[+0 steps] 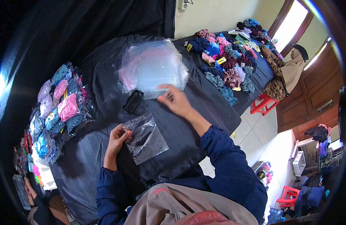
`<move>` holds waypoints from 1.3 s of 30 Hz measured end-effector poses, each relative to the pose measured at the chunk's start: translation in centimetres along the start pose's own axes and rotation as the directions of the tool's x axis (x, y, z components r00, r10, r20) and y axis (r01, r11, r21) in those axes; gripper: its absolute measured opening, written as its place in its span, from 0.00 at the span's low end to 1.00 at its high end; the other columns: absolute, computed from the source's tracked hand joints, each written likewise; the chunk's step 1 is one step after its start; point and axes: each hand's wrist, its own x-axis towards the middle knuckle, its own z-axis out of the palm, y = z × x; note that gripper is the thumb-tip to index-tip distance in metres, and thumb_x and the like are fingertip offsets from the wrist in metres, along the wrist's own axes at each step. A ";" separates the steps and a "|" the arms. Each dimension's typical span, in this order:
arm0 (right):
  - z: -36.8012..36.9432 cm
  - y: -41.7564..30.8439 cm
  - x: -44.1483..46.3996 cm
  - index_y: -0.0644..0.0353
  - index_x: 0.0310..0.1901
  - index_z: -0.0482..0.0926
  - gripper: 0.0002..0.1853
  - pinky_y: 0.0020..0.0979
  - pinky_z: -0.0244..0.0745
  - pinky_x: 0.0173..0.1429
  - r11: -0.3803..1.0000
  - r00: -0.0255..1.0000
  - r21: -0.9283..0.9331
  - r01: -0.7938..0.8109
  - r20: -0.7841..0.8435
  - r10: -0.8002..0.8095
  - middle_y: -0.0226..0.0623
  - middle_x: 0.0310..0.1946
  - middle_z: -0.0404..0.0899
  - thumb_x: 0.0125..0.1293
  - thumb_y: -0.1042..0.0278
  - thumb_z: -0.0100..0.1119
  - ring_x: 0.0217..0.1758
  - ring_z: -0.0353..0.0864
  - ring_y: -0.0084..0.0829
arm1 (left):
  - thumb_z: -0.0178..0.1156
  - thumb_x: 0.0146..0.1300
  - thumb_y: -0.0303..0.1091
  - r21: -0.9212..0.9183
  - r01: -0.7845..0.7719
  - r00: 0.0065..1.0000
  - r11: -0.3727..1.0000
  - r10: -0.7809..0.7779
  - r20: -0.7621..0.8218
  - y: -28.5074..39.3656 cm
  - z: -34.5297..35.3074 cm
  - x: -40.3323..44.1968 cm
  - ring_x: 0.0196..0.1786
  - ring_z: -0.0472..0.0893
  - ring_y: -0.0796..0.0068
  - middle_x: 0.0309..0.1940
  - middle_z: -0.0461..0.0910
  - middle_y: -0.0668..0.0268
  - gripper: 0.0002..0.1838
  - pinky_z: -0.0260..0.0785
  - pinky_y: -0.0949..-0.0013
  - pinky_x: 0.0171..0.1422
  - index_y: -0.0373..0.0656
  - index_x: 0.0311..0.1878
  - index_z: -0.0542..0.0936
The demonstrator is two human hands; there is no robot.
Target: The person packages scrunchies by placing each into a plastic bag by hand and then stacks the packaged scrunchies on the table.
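A clear plastic bag (147, 140) hangs flat over the black cloth, its upper left corner pinched by my left hand (116, 140). The bag looks empty. My right hand (176, 100) is raised beside the lower edge of a stack of clear plastic bags (154, 69), its fingers apart and slightly blurred, holding nothing that I can see. Between the stack and the held bag lies a small black object (133, 102), possibly a case or clip; its kind is unclear.
Bagged scrunchies (64, 101) are heaped at the left. Loose scrunchies (229, 56) with yellow tags cover the table's far right. Beyond them sits a person (289, 73) near a red stool (263, 104). Another person's hand (29, 186) shows at lower left, beside a grey crate (21, 191).
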 end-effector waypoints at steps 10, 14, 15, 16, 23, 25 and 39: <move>-17.9 11.9 0.1 0.47 0.51 0.77 0.24 0.43 0.68 0.56 0.573 0.871 -0.660 -0.486 -0.423 0.251 0.45 0.47 0.77 0.49 0.61 0.69 0.54 0.73 0.49 | 0.63 0.59 0.29 -0.071 -0.026 1.000 0.997 0.026 -0.005 -0.3 0.0 0.2 0.28 0.74 0.84 0.25 0.76 0.72 0.06 0.65 0.79 0.34 0.41 0.32 0.75; -19.0 17.0 -0.5 0.56 0.43 0.81 0.19 0.42 0.74 0.46 0.603 0.760 -0.518 -0.606 -0.602 0.246 0.45 0.33 0.82 0.50 0.56 0.70 0.40 0.81 0.47 | 0.63 0.59 0.30 -0.105 -0.042 0.999 0.994 0.042 0.004 -0.3 -0.2 0.3 0.29 0.76 0.81 0.24 0.77 0.70 0.06 0.67 0.77 0.36 0.42 0.32 0.75; -19.2 17.3 -0.4 0.60 0.36 0.82 0.17 0.41 0.73 0.39 0.685 0.732 -0.548 -0.480 -0.681 -0.031 0.42 0.25 0.80 0.52 0.55 0.69 0.30 0.81 0.42 | 0.62 0.60 0.30 -0.106 -0.049 0.999 0.993 0.050 0.015 -0.3 -0.3 0.3 0.29 0.76 0.79 0.24 0.77 0.68 0.06 0.67 0.75 0.36 0.42 0.32 0.75; -19.4 15.7 -0.2 0.60 0.36 0.82 0.15 0.36 0.71 0.34 0.737 0.693 -0.500 -0.455 -0.719 -0.060 0.39 0.23 0.79 0.55 0.57 0.67 0.27 0.78 0.36 | 0.62 0.60 0.30 -0.107 -0.051 0.999 0.993 0.052 0.008 -0.3 -0.3 0.2 0.29 0.76 0.79 0.24 0.77 0.68 0.06 0.67 0.75 0.36 0.42 0.32 0.75; -18.7 9.5 0.9 0.60 0.46 0.78 0.12 0.18 0.68 0.27 0.754 0.711 0.644 0.129 -0.590 0.382 0.26 0.33 0.80 0.63 0.66 0.60 0.29 0.76 0.18 | 0.62 0.60 0.29 -0.212 -0.072 0.997 0.975 0.073 -0.002 -0.4 -0.4 0.4 0.29 0.77 0.80 0.24 0.77 0.69 0.06 0.68 0.76 0.38 0.42 0.32 0.74; -16.0 5.8 0.7 0.61 0.49 0.76 0.13 0.24 0.77 0.40 0.671 0.815 0.724 0.158 -0.480 0.325 0.31 0.42 0.80 0.63 0.70 0.57 0.39 0.80 0.23 | 0.62 0.60 0.29 -0.225 -0.068 0.998 0.972 0.070 0.000 -0.4 -0.4 0.4 0.29 0.77 0.80 0.24 0.77 0.69 0.06 0.68 0.76 0.38 0.42 0.32 0.74; -7.6 1.7 0.2 0.62 0.47 0.78 0.12 0.24 0.74 0.31 0.898 0.903 -0.161 -0.409 0.073 0.424 0.33 0.32 0.81 0.65 0.67 0.57 0.30 0.79 0.21 | 0.62 0.60 0.28 -0.220 -0.054 0.998 0.974 0.060 0.022 -0.5 -0.7 0.3 0.29 0.76 0.81 0.25 0.77 0.70 0.05 0.66 0.77 0.37 0.42 0.32 0.74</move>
